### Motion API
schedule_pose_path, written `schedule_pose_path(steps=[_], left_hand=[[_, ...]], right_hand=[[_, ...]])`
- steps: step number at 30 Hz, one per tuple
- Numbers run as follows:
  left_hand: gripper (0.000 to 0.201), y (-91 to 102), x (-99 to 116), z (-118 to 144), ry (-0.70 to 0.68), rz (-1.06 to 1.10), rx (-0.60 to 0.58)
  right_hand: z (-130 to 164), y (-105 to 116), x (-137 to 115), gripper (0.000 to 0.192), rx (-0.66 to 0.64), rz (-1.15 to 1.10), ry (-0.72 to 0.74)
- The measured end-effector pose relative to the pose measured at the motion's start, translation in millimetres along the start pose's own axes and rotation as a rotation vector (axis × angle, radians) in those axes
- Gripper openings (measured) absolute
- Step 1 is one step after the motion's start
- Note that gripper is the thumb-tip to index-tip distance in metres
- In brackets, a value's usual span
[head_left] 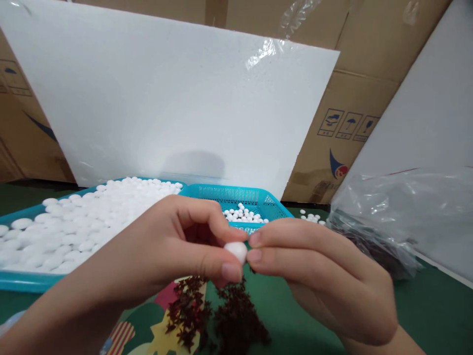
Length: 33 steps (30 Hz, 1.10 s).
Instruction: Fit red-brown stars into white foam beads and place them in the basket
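My left hand (173, 246) pinches a small white ball (236, 251) between thumb and forefinger, in the middle of the head view. My right hand (328, 276) meets the ball from the right, its thumb and fingertips pressed together against it. A tiny dark bit shows at the right fingertips, too small to name. Below the hands lie dark red, jagged, star-like pieces (240, 315) in loose piles, some on a colourful printed sheet (158, 330).
A blue tray (29, 282) full of white balls stands at left. Behind the hands, a blue basket (229, 192) holds smaller white balls with dark marks. Several lie beside it (312, 217). At right is a clear plastic bag (384, 222) of dark pieces. A white board (192, 98) leans on cardboard boxes (369, 79).
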<state>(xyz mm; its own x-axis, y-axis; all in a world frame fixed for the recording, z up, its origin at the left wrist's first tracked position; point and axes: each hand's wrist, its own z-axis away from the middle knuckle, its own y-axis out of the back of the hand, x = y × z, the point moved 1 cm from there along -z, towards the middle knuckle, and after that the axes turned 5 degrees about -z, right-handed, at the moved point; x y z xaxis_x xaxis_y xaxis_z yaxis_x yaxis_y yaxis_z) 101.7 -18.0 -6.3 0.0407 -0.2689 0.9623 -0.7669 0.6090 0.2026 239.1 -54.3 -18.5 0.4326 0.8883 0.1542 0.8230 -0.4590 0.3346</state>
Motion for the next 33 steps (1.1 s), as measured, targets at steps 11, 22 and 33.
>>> schedule_pose_path(steps=[11,22,33], left_hand=[[0.009,-0.8,1,-4,0.056,-0.028,-0.011],[0.006,1.8,1,-1,0.101,-0.149,-0.017],[0.007,8.4,-1,-1,0.060,-0.116,-0.069]], right_hand=[[6,-6,4,0.030,0.004,-0.065,-0.015],[15,-10,5,0.018,-0.014,-0.152,-0.055],[6,-16,-2,0.035,-0.003,-0.004,-0.083]])
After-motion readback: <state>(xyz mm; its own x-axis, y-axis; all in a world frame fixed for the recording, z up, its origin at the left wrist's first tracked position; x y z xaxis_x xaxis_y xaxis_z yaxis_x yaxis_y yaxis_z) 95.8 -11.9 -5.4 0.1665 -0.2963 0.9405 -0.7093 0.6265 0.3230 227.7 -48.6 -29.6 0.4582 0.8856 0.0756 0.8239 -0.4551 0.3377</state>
